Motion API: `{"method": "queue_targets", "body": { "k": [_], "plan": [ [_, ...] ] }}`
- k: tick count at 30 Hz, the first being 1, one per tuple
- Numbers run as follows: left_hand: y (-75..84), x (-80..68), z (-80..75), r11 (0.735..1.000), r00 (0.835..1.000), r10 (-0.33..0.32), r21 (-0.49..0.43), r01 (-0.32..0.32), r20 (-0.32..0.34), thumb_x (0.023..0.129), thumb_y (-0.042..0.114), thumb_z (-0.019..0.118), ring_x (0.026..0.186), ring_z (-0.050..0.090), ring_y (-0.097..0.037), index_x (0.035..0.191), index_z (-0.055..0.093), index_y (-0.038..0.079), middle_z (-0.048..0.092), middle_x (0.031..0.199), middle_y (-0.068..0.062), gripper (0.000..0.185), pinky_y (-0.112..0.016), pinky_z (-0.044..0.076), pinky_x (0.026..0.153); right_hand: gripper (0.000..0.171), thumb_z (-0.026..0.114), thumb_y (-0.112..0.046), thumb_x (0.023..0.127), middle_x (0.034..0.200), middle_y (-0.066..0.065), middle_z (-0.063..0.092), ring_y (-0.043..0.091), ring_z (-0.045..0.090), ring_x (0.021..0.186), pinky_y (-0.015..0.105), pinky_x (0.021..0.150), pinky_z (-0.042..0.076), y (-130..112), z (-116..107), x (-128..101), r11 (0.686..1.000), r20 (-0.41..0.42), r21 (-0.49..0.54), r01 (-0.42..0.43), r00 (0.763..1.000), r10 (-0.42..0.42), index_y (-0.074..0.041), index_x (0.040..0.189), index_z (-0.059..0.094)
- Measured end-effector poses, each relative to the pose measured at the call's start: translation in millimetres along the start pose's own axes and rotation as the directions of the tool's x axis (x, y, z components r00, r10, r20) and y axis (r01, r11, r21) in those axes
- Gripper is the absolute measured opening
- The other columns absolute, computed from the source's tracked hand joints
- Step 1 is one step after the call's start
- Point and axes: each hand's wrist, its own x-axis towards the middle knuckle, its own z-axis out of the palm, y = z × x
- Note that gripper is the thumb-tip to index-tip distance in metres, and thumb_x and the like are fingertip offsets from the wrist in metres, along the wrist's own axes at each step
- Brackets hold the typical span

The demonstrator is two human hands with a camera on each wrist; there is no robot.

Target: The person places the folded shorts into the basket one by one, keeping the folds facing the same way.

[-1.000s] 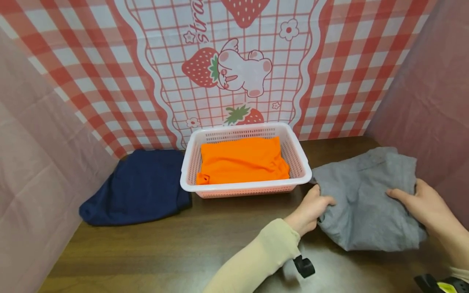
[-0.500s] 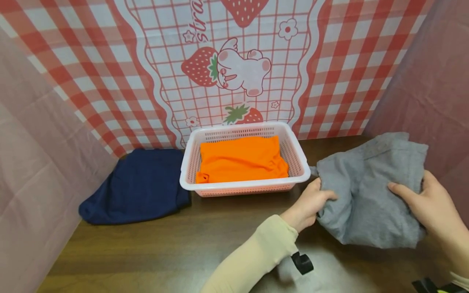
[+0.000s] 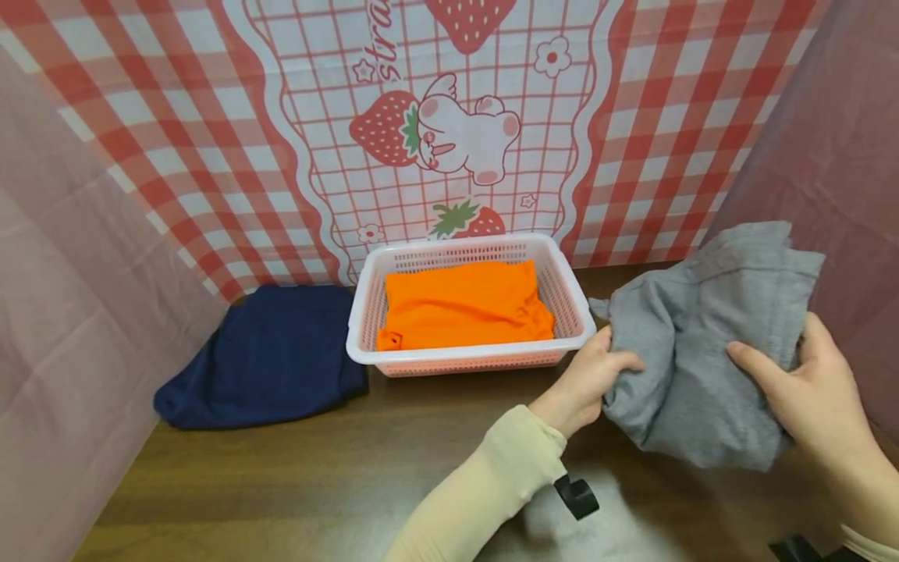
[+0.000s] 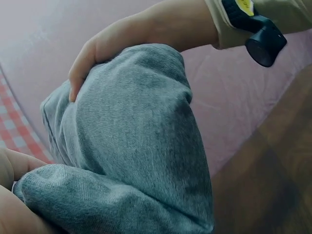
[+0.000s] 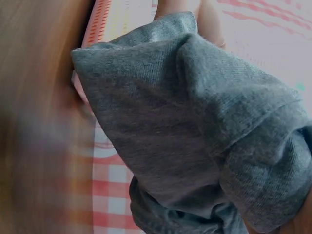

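Note:
A folded grey garment (image 3: 709,367) of knit cloth is held up over the table's right side, its far edge tilted upward. My left hand (image 3: 579,382) pinches its left edge, thumb on top and the other fingers underneath. On the opposite edge my right hand (image 3: 822,390) grips the cloth with the thumb laid across the upper face. The left wrist view shows the grey garment (image 4: 136,117) sagging in soft folds between both hands. Its underside hangs loose in the right wrist view. Just left of my left hand, the white basket (image 3: 470,357) contains a folded orange garment (image 3: 463,304).
A folded navy garment (image 3: 267,359) lies left of the basket on the brown wooden table (image 3: 281,484). Behind stands a red-and-white checked strawberry cloth (image 3: 674,140). Pinkish curtains (image 3: 77,257) close off both sides.
Both hands have raised the grey garment, its far edge tipping higher. The left hand has shifted slightly up and left. Basket, orange garment and navy garment have stayed put.

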Motion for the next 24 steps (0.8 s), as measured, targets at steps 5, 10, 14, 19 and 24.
{"method": "queue_targets", "body": {
  "k": [5,10,14,19,24],
  "plan": [
    [11.4,-3.2,-4.3,0.999,0.999,-0.002,-0.045,0.003,0.038,0.073,-0.007,0.052,0.093,0.05,-0.012,0.122,0.051,0.02,0.056,0.114,0.003,0.056,-0.026,0.041,0.083,0.05,0.064,-0.014,0.083,0.098,-0.027,0.042,-0.012,0.041,0.083,0.006,0.065,0.031,-9.0,2.7,-2.1,0.997,-0.065,0.066,0.047,0.997,-0.043,-0.027,0.125,0.039],
    [22.4,-7.0,-8.6,0.997,0.999,0.016,-0.069,-0.014,0.027,0.072,-0.008,0.052,0.096,0.05,-0.013,0.125,0.05,0.02,0.055,0.117,0.002,0.06,-0.028,0.041,0.087,0.054,0.063,-0.005,0.082,0.106,-0.021,0.048,-0.008,0.046,0.09,0.004,0.069,0.033,-16.6,8.8,-4.7,0.979,-0.075,0.168,0.12,0.991,-0.108,-0.026,0.127,0.042],
    [30.4,-10.4,-13.7,0.996,0.999,0.042,-0.084,-0.04,0.023,0.072,-0.009,0.051,0.094,0.05,-0.013,0.124,0.051,0.015,0.056,0.113,0.001,0.058,-0.028,0.041,0.086,0.058,0.062,-0.005,0.083,0.117,-0.011,0.048,-0.001,0.046,0.1,0.005,0.074,0.033,-24.1,15.1,-5.7,0.969,-0.075,0.184,0.165,0.985,-0.154,-0.022,0.134,0.039],
    [37.0,-12.4,-22.2,0.994,0.998,0.059,-0.09,-0.058,0.015,0.072,-0.008,0.051,0.094,0.051,-0.013,0.123,0.051,0.013,0.056,0.109,0.001,0.055,-0.028,0.042,0.086,0.059,0.06,-0.001,0.084,0.121,-0.007,0.048,0.003,0.046,0.104,0.007,0.076,0.034,-28.9,22.8,-4.2,0.946,-0.063,0.255,0.199,0.98,-0.189,-0.019,0.136,0.038],
    [41.1,-14.1,-32.6,0.993,0.998,0.067,-0.093,-0.067,0.006,0.073,-0.007,0.051,0.1,0.049,-0.014,0.128,0.047,0.015,0.054,0.119,0.0,0.059,-0.031,0.038,0.091,0.057,0.057,0.007,0.083,0.12,-0.002,0.05,0.005,0.048,0.104,0.011,0.077,0.036,-27.7,31.8,-1.5,0.806,-0.038,0.56,0.194,0.977,-0.209,-0.011,0.134,0.041]
  ]
}}
